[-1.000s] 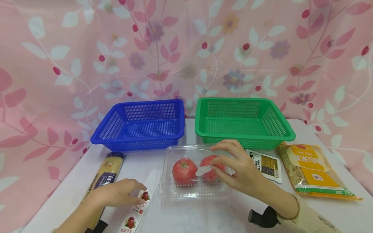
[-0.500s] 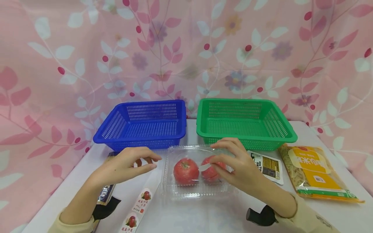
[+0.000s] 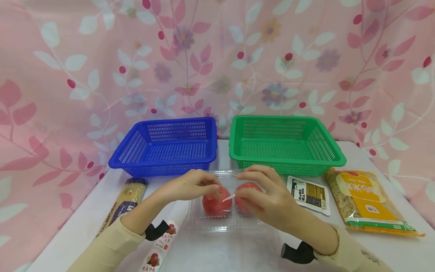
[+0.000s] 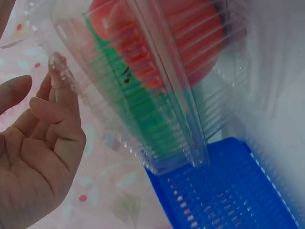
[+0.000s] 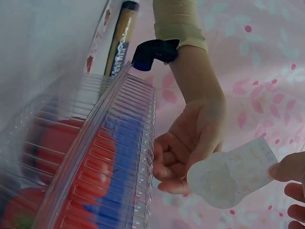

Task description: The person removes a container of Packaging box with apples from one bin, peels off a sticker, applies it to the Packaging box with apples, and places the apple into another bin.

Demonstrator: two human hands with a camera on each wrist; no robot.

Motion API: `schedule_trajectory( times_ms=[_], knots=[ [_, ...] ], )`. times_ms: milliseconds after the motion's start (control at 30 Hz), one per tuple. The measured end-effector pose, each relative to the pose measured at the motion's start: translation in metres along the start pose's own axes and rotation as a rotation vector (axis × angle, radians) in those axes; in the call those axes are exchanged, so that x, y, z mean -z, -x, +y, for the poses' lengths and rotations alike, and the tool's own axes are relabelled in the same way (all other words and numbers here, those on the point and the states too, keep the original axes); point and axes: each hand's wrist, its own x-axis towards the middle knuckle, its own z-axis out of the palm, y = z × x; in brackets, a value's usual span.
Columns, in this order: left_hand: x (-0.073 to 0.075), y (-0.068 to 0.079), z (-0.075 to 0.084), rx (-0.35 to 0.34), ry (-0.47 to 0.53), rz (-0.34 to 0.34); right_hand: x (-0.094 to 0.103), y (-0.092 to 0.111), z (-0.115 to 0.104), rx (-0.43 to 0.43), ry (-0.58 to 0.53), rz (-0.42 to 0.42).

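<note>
My right hand point(image 3: 272, 198) pinches a small pale sticker point(image 5: 233, 174) by one corner between thumb and finger. In the right wrist view it has a rounded end and a squared end; in the head view it appears nearly edge-on. My left hand point(image 3: 190, 185) hovers over the left part of a clear plastic clamshell box point(image 3: 217, 223), fingers loosely bent. In the right wrist view, the sticker's rounded end overlaps that hand point(image 5: 195, 143), whether touching I cannot tell. Two red apples point(image 3: 217, 202) sit inside the closed box, partly behind the hands.
A strip of apple-printed stickers point(image 3: 154, 258) lies beside a spaghetti pack point(image 3: 130, 194) on the left. Blue point(image 3: 163, 168) and green point(image 3: 282, 164) baskets stand behind. A white pouch point(image 3: 308, 194) and a yellow food bag point(image 3: 367, 200) lie on the right.
My left hand has lifted off the sticker strip and moved right, over the box near my right hand. The sticker in my right hand has turned more edge-on.
</note>
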Motion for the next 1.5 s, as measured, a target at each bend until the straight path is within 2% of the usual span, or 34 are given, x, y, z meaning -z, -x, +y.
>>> schedule_trajectory(
  times_ms=[200,267,433,600,767,900,1000,1267,1500],
  knots=[
    [-0.008,-0.012,0.003,0.032,0.106,-0.066,-0.003,-0.001,-0.003,0.049,0.006,0.007],
    [-0.01,-0.014,0.004,0.009,0.113,-0.069,-0.004,-0.001,-0.003,0.064,0.007,0.013],
    [-0.015,-0.018,0.004,-0.071,0.073,-0.031,-0.005,0.001,-0.002,0.085,0.013,-0.002],
    [-0.018,-0.021,0.004,-0.095,0.081,0.0,-0.005,0.003,0.0,0.085,0.018,-0.014],
    [-0.02,-0.023,0.004,-0.104,0.124,-0.039,-0.006,0.005,0.001,0.088,0.027,-0.011],
    [-0.021,-0.024,0.005,-0.126,0.095,-0.056,-0.007,0.007,0.001,0.095,0.03,-0.012],
    [-0.021,-0.024,0.006,-0.133,0.061,-0.039,-0.006,0.008,0.002,0.094,0.034,-0.017],
    [-0.015,-0.022,0.005,-0.062,0.095,0.039,-0.008,0.014,0.003,0.061,0.037,-0.042],
    [-0.012,-0.025,0.008,-0.018,0.039,0.085,-0.012,0.025,0.006,0.02,0.027,-0.091]
  ],
)
